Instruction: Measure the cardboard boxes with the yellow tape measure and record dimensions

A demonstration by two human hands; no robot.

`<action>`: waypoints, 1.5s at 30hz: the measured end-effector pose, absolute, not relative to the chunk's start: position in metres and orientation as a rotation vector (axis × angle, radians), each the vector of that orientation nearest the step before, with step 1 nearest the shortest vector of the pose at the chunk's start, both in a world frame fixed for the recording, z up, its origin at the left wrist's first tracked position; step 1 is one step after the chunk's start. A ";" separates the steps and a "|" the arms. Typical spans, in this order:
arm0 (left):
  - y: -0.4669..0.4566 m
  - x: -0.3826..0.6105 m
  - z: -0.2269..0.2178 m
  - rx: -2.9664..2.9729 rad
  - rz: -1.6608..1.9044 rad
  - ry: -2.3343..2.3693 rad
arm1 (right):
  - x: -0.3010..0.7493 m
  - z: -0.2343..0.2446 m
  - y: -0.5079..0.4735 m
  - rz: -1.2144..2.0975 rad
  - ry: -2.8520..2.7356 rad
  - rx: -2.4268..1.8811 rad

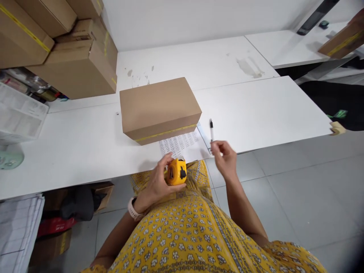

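My left hand (157, 180) is closed around a yellow tape measure (176, 171) with a black clip, just off the table's front edge. My right hand (224, 157) has its fingers curled into a pinch at the near end of a clear pen (211, 129) with a black grip. Those fingers cover the pen's end, and I cannot make out what is between them. Ahead of both hands a closed cardboard box (160, 106) with yellow tape rests on the white table, partly over a printed sheet (182, 146).
Stacked cardboard boxes (76, 64) stand at the back left, near a translucent plastic bin (21, 108) and a greenish jar (11, 160). Another taped box (344, 40) is at the far right. A pale corner guard (337, 128) sits on the table's right corner.
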State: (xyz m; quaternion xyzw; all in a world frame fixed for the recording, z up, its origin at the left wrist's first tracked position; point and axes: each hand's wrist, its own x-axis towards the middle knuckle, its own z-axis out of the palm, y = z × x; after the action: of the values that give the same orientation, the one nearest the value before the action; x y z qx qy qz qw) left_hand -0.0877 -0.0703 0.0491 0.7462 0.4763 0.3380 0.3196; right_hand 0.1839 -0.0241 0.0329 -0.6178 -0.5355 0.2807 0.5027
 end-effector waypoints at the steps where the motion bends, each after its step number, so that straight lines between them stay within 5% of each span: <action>1: -0.063 -0.093 0.059 2.056 0.967 1.269 | 0.194 0.028 -0.011 0.569 -1.219 -1.600; 7: 0.022 -0.134 0.132 2.558 1.276 1.489 | 0.228 0.000 0.054 0.362 -1.456 -2.098; 11: 0.097 -0.156 0.139 2.684 0.904 1.662 | 0.224 -0.010 0.065 0.272 -1.745 -2.119; 14: 0.126 -0.163 0.128 2.732 0.792 1.674 | 0.229 -0.014 0.065 0.307 -1.751 -2.024; 20: 0.055 -0.102 0.090 2.647 1.238 1.546 | 0.255 -0.005 0.039 0.910 -1.162 -1.460; 28: -0.030 0.003 -0.011 2.599 0.353 1.126 | 0.241 0.016 -0.010 1.070 -0.923 -1.113; 37: -0.032 -0.009 -0.036 2.528 0.435 1.193 | 0.181 0.007 -0.001 1.389 -1.100 -1.235; 45: -0.029 -0.006 -0.038 2.478 0.513 1.188 | 0.164 -0.012 0.014 0.966 -1.299 -1.550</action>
State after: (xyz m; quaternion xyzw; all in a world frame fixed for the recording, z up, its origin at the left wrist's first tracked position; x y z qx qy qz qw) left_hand -0.0064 -0.0287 -0.0379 0.8731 0.4187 0.1806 0.1724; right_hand 0.1639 0.0139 -0.0117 -0.6226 -0.5218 0.3881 0.4352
